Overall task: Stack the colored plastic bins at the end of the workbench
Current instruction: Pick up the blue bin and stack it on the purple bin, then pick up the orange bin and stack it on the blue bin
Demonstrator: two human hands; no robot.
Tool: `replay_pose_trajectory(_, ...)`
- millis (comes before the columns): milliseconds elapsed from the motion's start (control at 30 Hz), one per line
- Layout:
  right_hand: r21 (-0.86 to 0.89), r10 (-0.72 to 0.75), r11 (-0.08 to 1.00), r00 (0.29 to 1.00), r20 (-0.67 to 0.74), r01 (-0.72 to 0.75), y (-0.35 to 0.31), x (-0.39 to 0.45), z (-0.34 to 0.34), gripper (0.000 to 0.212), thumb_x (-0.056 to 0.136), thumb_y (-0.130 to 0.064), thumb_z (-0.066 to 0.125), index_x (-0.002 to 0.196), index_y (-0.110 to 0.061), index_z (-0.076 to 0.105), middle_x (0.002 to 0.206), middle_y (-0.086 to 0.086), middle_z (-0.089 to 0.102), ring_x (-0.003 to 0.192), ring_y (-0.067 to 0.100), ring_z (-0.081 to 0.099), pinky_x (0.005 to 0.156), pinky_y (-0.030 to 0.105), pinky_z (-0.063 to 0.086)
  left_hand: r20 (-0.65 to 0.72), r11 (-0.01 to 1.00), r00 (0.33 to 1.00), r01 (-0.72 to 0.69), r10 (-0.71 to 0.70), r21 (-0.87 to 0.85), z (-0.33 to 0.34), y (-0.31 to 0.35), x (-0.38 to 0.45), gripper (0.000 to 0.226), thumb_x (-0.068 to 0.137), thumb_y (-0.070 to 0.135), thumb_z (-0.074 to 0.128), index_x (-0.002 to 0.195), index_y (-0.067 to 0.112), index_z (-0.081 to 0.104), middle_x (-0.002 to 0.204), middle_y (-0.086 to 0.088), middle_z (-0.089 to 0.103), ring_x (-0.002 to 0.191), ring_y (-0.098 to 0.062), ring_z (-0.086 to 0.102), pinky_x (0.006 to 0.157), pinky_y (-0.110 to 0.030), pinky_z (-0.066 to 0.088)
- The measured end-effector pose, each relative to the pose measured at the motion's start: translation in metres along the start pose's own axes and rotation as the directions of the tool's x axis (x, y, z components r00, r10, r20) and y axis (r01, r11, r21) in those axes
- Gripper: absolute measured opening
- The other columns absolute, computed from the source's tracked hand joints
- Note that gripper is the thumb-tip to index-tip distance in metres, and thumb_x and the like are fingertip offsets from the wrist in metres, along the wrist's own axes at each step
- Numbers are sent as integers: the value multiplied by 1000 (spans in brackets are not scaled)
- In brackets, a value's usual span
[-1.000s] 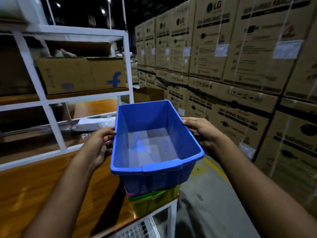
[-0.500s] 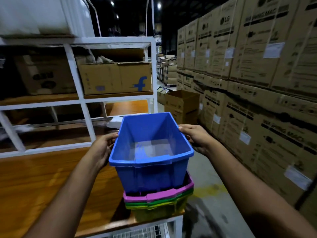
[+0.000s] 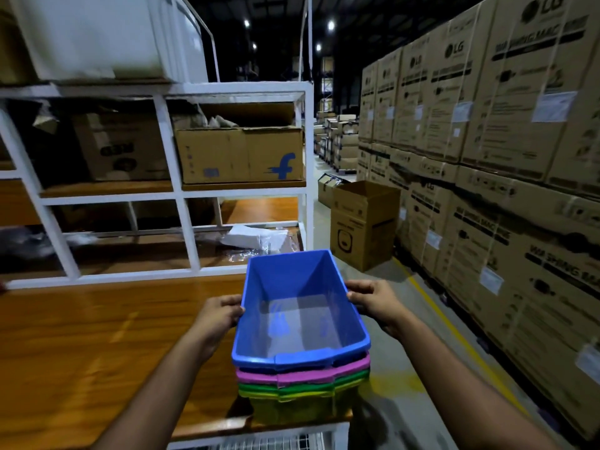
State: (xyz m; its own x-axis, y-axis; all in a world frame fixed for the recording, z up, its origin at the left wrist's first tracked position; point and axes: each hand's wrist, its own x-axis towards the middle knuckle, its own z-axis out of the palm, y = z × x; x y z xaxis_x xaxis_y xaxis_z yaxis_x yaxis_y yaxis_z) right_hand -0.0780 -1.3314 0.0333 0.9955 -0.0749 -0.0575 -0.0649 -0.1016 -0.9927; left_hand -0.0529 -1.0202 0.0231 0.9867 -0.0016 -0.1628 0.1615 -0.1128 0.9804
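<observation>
A blue plastic bin (image 3: 300,323) sits nested on top of a stack at the right end of the wooden workbench (image 3: 97,336). Under it show the rims of a pink bin (image 3: 305,373), a green bin (image 3: 305,385) and a yellow bin (image 3: 302,407). My left hand (image 3: 217,315) grips the blue bin's left rim, fingers curled over the edge. My right hand (image 3: 373,298) grips its right rim the same way. The blue bin is empty inside.
A white shelf frame (image 3: 181,196) stands behind the bench, holding a cardboard box with a blue logo (image 3: 240,155). Plastic-wrapped packets (image 3: 256,238) lie on the lower shelf. An open carton (image 3: 363,222) stands on the floor; tall stacked cartons (image 3: 487,141) line the aisle's right side.
The blue bin has come down from above the stack and now sits pushed deep into the pink bin. Both hands kept hold of its rims and lowered with it.
</observation>
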Motion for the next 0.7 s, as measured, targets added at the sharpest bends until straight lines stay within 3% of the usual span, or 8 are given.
replay_pose_trajectory(100, -68, 12, 998, 999, -34, -15, 9, -4, 1, 32, 94, 0, 54, 123, -10, 64, 102, 1, 73, 88, 13, 70, 62, 23, 56, -10, 999, 1000, 5, -4, 32, -1, -6, -6, 42, 89, -5, 52, 130, 2, 56, 113, -14, 69, 97, -26, 67, 68, -31, 53)
replay_pose_trajectory(200, -84, 9, 996, 998, -60, -14, 15, -8, 5, 33, 95, -3, 53, 124, -14, 63, 102, -2, 71, 92, 14, 70, 64, 26, 57, -23, 999, 1000, -16, 17, 33, 6, -2, -26, 38, 92, -4, 50, 129, 5, 55, 112, -10, 67, 94, -21, 65, 67, -31, 54)
replay_pose_trajectory(300, -155, -8, 988, 995, -103, -8, 22, -6, 6, 36, 92, -6, 58, 126, -15, 63, 109, 1, 71, 98, 16, 68, 77, 36, 61, -8, 998, 999, -54, 54, 28, 9, 0, -45, 33, 93, -5, 47, 122, 7, 58, 104, -5, 67, 86, -14, 63, 71, -28, 52)
replay_pose_trajectory(400, -285, -14, 958, 990, -139, -27, 23, -8, 10, 37, 90, -11, 59, 126, -20, 62, 118, 3, 68, 103, 17, 66, 84, 43, 59, -44, 998, 998, -55, 54, -5, 1, -5, -57, 34, 93, -4, 49, 126, 3, 56, 113, -11, 66, 87, -14, 63, 68, -22, 51)
replay_pose_trajectory(467, -497, -107, 868, 978, -182, 2, 19, -17, 19, 37, 89, -18, 61, 125, -23, 62, 120, 3, 67, 106, 17, 63, 89, 41, 56, -86, 998, 995, -50, 48, -30, -7, -12, -67, 32, 94, -1, 49, 123, 6, 57, 116, -11, 65, 92, -16, 63, 73, -26, 50)
replay_pose_trajectory(533, -746, -294, 662, 940, -171, 71, 15, -32, 32, 40, 88, -23, 62, 127, -24, 60, 124, 3, 62, 116, 21, 53, 96, 39, 47, -101, 998, 993, -64, 61, -22, -14, -18, -78, 27, 95, 1, 50, 117, 12, 60, 115, -9, 66, 94, -17, 64, 74, -27, 49)
replay_pose_trajectory(567, -807, -361, 580, 922, -136, 108, 11, -41, 43, 41, 87, -26, 61, 129, -25, 59, 126, 2, 59, 119, 21, 47, 98, 39, 44, -105, 997, 992, -73, 72, -6, -19, -22, -82, 27, 95, 1, 50, 115, 14, 61, 115, -8, 66, 93, -16, 64, 72, -26, 49)
replay_pose_trajectory(700, -874, -435, 416, 899, 53, 253, 1, -76, 104, 42, 87, -36, 57, 127, -27, 57, 131, -1, 53, 125, 21, 39, 104, 47, 36, -106, 989, 986, -118, 127, 92, -55, -46, -104, 28, 94, 0, 51, 106, 23, 62, 110, -5, 68, 94, -14, 63, 68, -22, 47)
